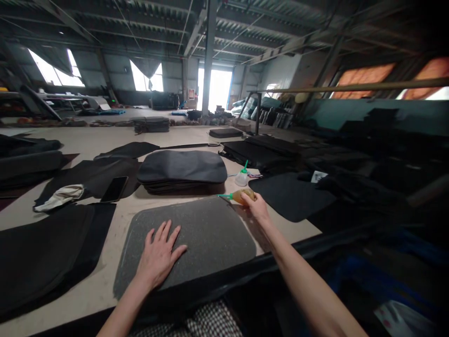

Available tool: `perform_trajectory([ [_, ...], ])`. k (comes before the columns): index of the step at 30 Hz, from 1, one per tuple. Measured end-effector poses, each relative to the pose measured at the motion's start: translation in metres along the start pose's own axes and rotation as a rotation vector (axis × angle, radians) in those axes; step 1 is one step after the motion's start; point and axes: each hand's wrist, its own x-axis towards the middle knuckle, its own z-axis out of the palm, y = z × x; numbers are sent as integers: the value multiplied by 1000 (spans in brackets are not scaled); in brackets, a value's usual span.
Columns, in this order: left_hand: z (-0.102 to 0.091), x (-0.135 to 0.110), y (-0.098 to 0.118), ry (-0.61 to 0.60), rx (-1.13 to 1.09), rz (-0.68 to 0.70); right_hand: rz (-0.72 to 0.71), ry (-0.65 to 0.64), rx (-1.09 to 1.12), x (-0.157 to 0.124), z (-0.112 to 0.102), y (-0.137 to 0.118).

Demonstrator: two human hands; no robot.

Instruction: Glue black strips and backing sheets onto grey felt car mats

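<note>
- Your right hand (255, 206) is closed around an amber squeeze bottle (239, 197), which is tipped nearly level.
- The bottle's green nozzle (225, 196) points to your left and lies at the far edge of the grey panel; whether it touches the surface cannot be told.
- Your left hand (159, 252) holds nothing: its palm is down, with fingers spread on the left part of the grey panel (206, 238).
- The grey panel lies flat on the table (189, 135), directly in front of you, its near edge close to the table's near side.
- Stage, as judged: work on this panel appears under way. A pale line shows along its left and right margins, and the nozzle is at the far one. Whether the line runs all the way round is too faint to tell.
- Left undone, as far as is visible: the panel's upper face carries no other piece, only your hand.
- Just beyond the panel is a stack of dark pieces (182, 169) of similar rounded outline; whether these are finished cannot be told.
- To the right of the stack, a clear bottle (242, 178) with a green tip stands upright, apart from your right hand.
- To the left lie a phone (115, 189) and a crumpled pale cloth (61, 197), both resting on dark sheet material.
- To the right, a flat black piece (291, 194) lies apart from the panel.
</note>
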Motion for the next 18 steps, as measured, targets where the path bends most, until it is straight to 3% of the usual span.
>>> perform_trajectory([
  [8, 0, 0, 1, 5, 7, 4, -132, 121, -152, 8, -5, 8],
  [15, -4, 0, 2, 6, -9, 5, -331, 69, -275, -5, -22, 5],
  [18, -2, -1, 0, 8, -16, 10, -407, 134, -345, -10, -28, 1],
])
